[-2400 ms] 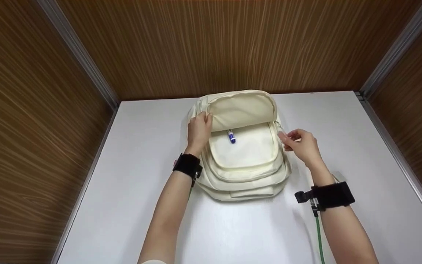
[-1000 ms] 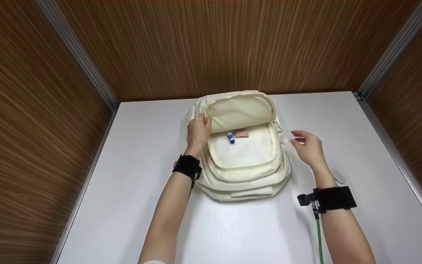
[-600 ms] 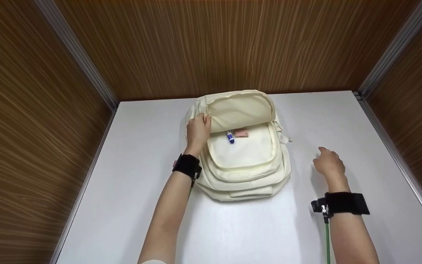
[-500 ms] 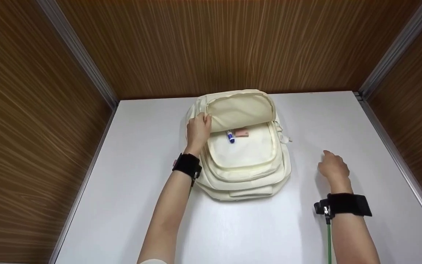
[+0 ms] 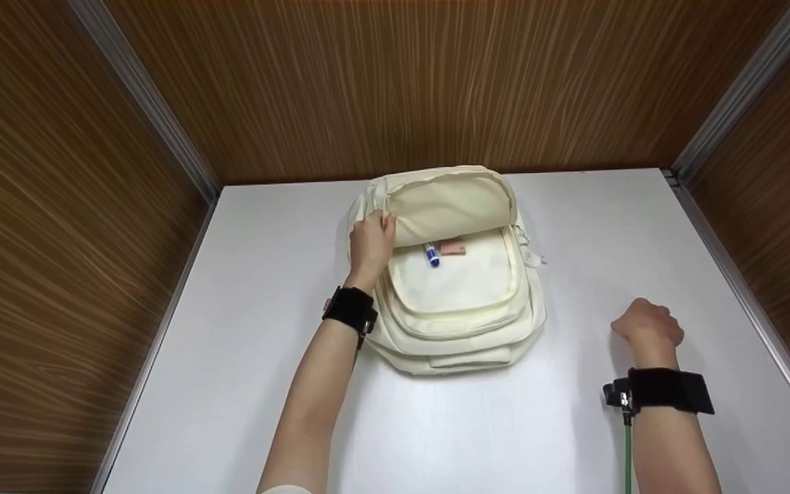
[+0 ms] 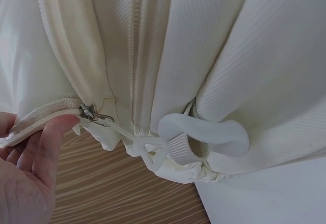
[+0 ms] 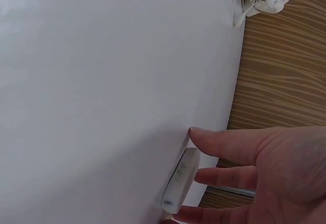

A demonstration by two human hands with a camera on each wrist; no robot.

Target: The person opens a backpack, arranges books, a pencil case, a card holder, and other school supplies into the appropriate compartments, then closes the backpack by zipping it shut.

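A cream backpack (image 5: pixel 463 281) lies on the table with its front pocket unzipped and the flap (image 5: pixel 453 206) raised. My left hand (image 5: pixel 371 247) pinches the zipped edge of the flap at its left end; the left wrist view shows thumb and fingers on that edge, beside a metal zipper pull (image 6: pixel 94 113). Partly under the flap are a blue-capped marker (image 5: pixel 432 256) and a small pink block (image 5: pixel 452 247) like an eraser. Off to the right, my right hand (image 5: pixel 650 322) is low over the table, thumb and fingers extended around a small whitish rounded oblong item (image 7: pixel 182 180).
A white table (image 5: pixel 265 288) carries the backpack, with brown wood-grain panels (image 5: pixel 395 82) behind and at both sides. A pale charm (image 5: pixel 533 259) hangs off the bag's right side. A green cable (image 5: pixel 628 453) trails from the right wrist camera.
My right hand has left the charm at the bag's right side and moved right and nearer to me. The pink block has come into view beside the marker. My left hand stays put.
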